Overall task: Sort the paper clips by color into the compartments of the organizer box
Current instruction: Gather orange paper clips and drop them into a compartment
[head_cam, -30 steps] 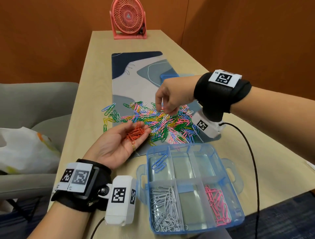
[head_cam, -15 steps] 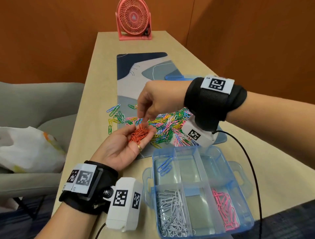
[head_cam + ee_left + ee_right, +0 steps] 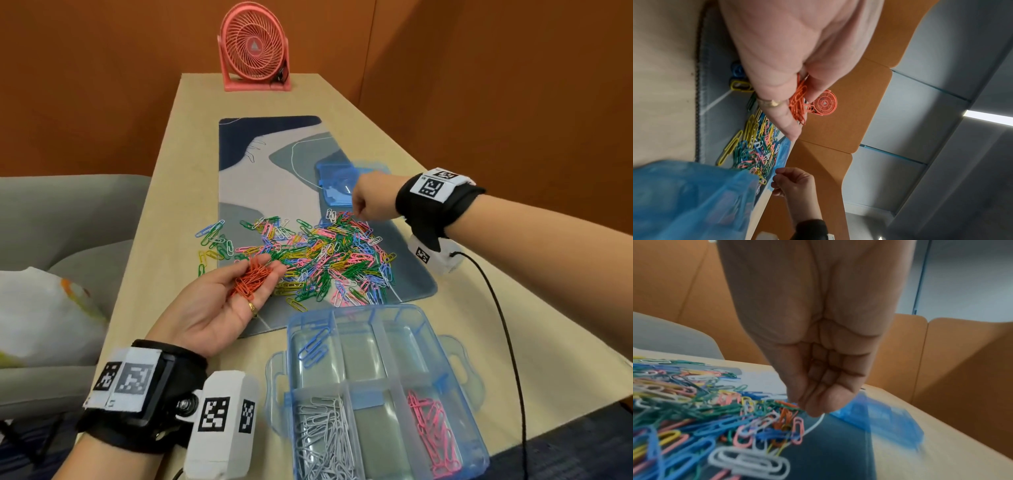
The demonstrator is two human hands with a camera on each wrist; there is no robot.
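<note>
One organizer box stands at the table's near edge, with six compartments: one holds two blue clips, one a heap of white clips and one a heap of pink clips, both too tangled to count; three hold no clips. One mixed pile of clips lies on one mat, far too many to count. One bunch of orange clips, uncountable, is in view. There is one blue lid and one fan.
</note>
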